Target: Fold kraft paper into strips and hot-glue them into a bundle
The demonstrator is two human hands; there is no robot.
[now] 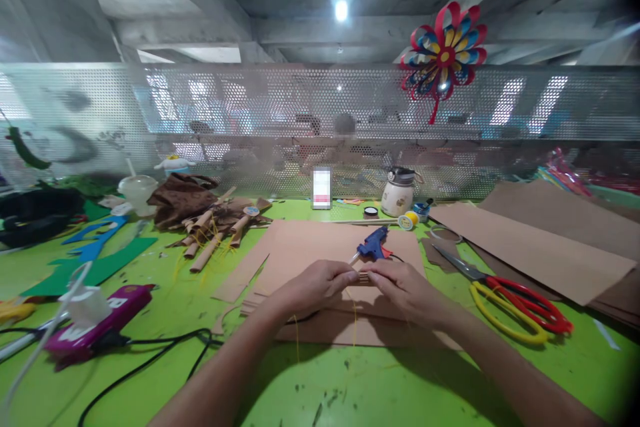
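My left hand [316,285] and my right hand [404,286] meet over a stack of brown cardboard sheets [305,247] on the green table. Both hands pinch a small rolled brown paper piece [363,276] between their fingertips, one at each end. A blue glue gun [374,244] lies on the cardboard just beyond the fingers. Thin yellow strands hang below the hands.
Scissors with red and yellow handles [510,303] lie to the right, by large cardboard sheets [545,240]. A pile of rolled paper tubes [215,230] sits at left. A purple device [100,323] with black cables lies at front left. A white jar [397,195] and tape rolls stand behind.
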